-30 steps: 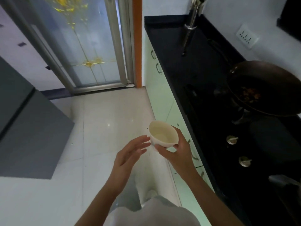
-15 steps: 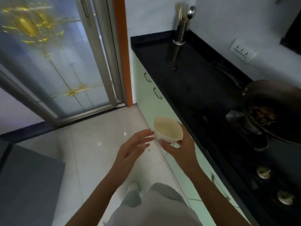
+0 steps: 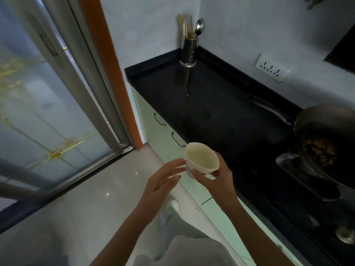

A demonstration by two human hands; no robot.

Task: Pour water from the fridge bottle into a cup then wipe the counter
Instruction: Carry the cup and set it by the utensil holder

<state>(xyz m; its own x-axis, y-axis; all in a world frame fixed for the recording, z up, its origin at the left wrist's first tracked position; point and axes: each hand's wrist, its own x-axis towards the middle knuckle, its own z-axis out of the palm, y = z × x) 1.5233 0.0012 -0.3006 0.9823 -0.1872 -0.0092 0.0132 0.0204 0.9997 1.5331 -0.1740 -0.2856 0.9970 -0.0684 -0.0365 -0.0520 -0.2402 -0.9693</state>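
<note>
Cream-white cup (image 3: 201, 160) sits in the right hand (image 3: 217, 177), with the thumb curled round its near side and the fingers round its far side. It is held in the air, over the edge where the floor meets the cupboards, just before the black counter (image 3: 211, 104). The cup tips a little toward the person, and it is hard to tell if any water is inside. The left hand (image 3: 161, 183) is just beside the cup, fingers straight and loose, holding nothing; its fingertips almost touch the cup's side.

I think the job is near its start. No fridge bottle shows, so pouring is still to do, and no cloth shows, so wiping is still to do too.

Counting: one cup, two hands. Far beyond the hands, in the counter corner, stands one shiny utensil holder (image 3: 188, 52) with one spoon and some chopsticks. To the right of the right hand is one dark wok (image 3: 324, 143) with food in it. On the wall is one socket (image 3: 271, 70)
</note>
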